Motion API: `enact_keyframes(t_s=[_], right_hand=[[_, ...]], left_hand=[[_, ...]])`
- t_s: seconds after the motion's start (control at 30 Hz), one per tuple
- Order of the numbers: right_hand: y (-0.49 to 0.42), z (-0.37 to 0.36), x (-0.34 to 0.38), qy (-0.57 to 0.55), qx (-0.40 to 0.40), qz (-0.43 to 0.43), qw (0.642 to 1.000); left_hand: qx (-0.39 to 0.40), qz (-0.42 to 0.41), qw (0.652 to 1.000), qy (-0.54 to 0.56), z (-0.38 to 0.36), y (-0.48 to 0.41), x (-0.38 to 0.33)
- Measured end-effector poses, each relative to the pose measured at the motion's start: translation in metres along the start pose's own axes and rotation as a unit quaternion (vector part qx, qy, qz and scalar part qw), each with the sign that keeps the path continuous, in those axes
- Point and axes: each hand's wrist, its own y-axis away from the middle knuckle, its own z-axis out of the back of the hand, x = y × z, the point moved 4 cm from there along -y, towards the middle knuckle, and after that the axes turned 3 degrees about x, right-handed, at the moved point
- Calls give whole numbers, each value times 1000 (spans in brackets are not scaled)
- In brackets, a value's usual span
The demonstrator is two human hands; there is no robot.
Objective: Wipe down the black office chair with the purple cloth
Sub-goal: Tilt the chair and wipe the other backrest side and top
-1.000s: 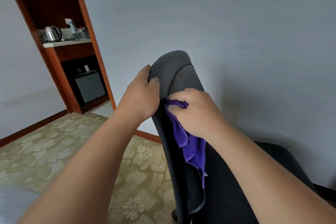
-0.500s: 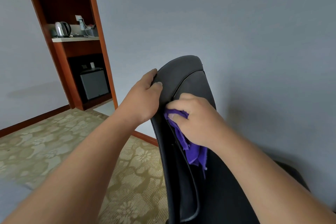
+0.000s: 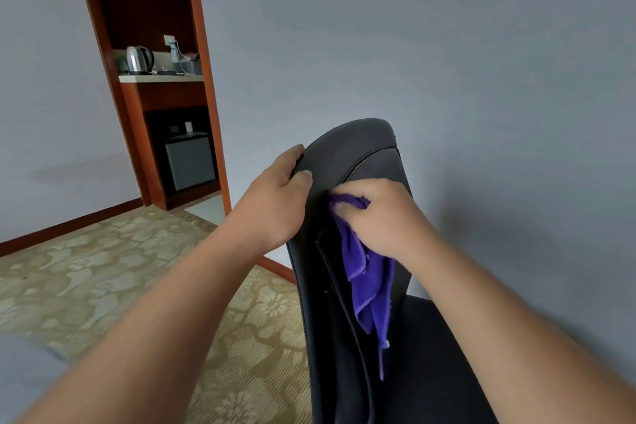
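The left hand [image 3: 275,203] grips the upper edge of the black office chair's backrest [image 3: 358,148], fingers curled round it. The right hand [image 3: 375,217] bunches the purple cloth [image 3: 368,286] against the backrest, fingers apparently pinched together; loose folds hang below.

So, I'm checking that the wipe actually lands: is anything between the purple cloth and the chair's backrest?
Nothing visible. The right hand bunches the purple cloth directly against the backrest of the black chair, just below its top. The left hand grips the backrest's edge beside the cloth, not under it.
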Motion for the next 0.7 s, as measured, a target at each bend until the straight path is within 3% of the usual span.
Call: enact_keyframes(t_s=[0.13, 0.23, 0.7], right_hand=[[-36, 6, -28, -7, -52, -94, 994], [-51, 3, -30, 11, -48, -111, 993], [47, -21, 33, -35, 14, 31, 999]], left_hand=[[1, 3, 1000, -2, 0, 3, 1], [-4, 4, 1000, 3, 2, 1, 2], [-7, -2, 999, 31, 2, -3, 1]])
